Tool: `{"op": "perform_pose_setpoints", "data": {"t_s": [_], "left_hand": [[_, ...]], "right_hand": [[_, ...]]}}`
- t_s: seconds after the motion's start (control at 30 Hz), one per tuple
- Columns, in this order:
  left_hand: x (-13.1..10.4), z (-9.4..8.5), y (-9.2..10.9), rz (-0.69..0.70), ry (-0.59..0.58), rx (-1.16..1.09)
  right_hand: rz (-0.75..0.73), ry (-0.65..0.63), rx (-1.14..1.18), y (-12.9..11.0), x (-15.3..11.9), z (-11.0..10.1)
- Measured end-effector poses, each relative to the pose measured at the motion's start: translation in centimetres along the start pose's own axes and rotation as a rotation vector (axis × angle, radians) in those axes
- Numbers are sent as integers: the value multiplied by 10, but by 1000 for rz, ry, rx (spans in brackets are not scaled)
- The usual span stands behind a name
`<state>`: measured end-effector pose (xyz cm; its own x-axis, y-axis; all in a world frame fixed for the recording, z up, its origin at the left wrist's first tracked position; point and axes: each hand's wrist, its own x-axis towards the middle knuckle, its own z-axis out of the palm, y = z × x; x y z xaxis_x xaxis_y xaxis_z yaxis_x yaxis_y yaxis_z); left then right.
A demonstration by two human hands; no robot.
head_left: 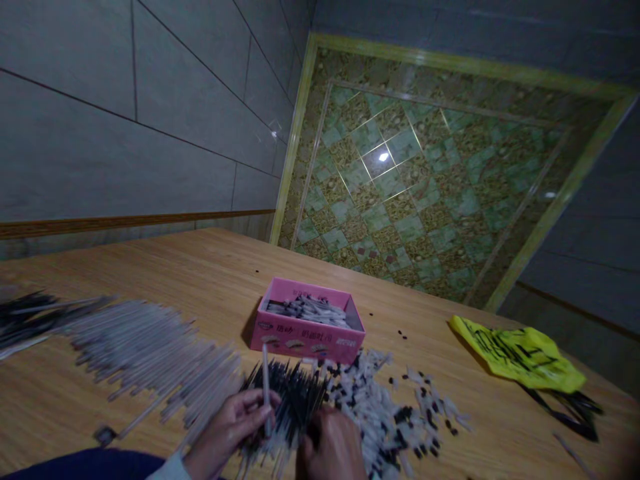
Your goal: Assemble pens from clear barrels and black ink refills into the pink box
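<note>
Over the wood-grain tabletop (210,267), on the near side of the pink box (307,339), grasping a pale tube (266,379) nearly upright in the left hand (233,421). Holding the right hand (336,437) curled beside thin dark sticks (296,388), cannot tell whether around anything, with small white and black pieces (373,393) strewn rightward.

Right fingers (330,421) partly hidden; leftmost black sticks (30,319) cut off.
</note>
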<state>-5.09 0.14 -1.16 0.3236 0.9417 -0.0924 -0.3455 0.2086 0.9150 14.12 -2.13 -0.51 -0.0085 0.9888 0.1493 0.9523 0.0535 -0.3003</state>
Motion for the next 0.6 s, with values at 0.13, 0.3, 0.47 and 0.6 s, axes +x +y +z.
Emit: {"op": "perform_pose_setpoints", "data": {"t_s": [0.13, 0.3, 0.47, 0.6], "left_hand": [[3, -4, 0, -10, 129, -201], [6, -8, 3, -27, 310, -427], [5, -6, 9, -71, 325, -535], [4, -7, 6, -55, 303, -547]], "right_hand": [[29, -31, 296, -1, 4, -6], [-82, -260, 930, -9, 1, -20], [-1, -273, 1061, -16, -10, -15], [25, -297, 1097, -17, -11, -13]]}}
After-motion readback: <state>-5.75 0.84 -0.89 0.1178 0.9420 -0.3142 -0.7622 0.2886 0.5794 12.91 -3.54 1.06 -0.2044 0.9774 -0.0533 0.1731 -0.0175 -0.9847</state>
